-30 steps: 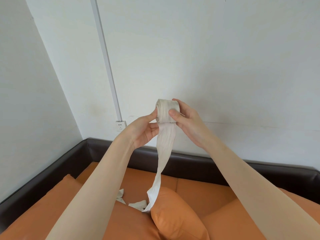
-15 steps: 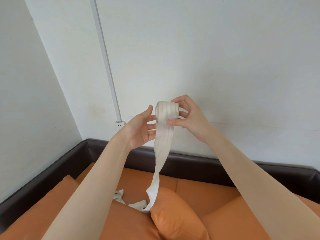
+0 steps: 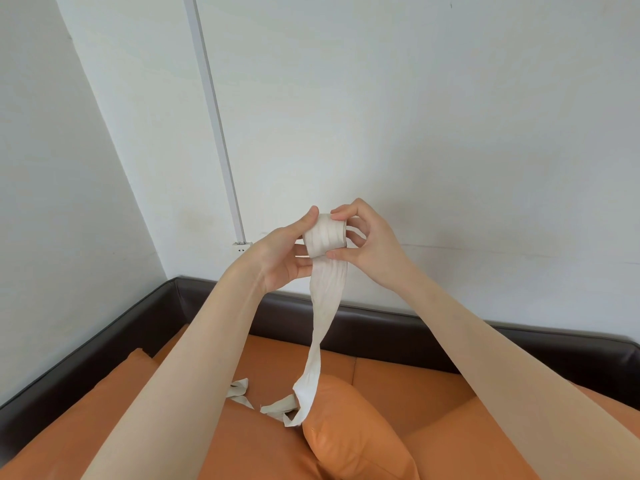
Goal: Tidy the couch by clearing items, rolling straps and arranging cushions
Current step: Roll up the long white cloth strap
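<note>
Two bare forearms, no sleeves, left hand (image 3: 282, 258) & right hand (image 3: 372, 242) ungloved, short nails

The strap (image 3: 325, 308) is off-white woven cloth, matt and faintly ribbed along its length, its wound part (image 3: 324, 236) showing the same soft, creased weave. The couch seat (image 3: 408, 386) and the cushion (image 3: 349, 431) are orange leather-like material, smooth with a low sheen and fine puckers near a seam, while the couch frame (image 3: 377, 323) is dark brown leather-like material, smoother and glossier, catching light along its top edge. The wall (image 3: 415, 116) is matt white paint, and the conduit (image 3: 214, 119) on it looks like smooth white plastic
</note>
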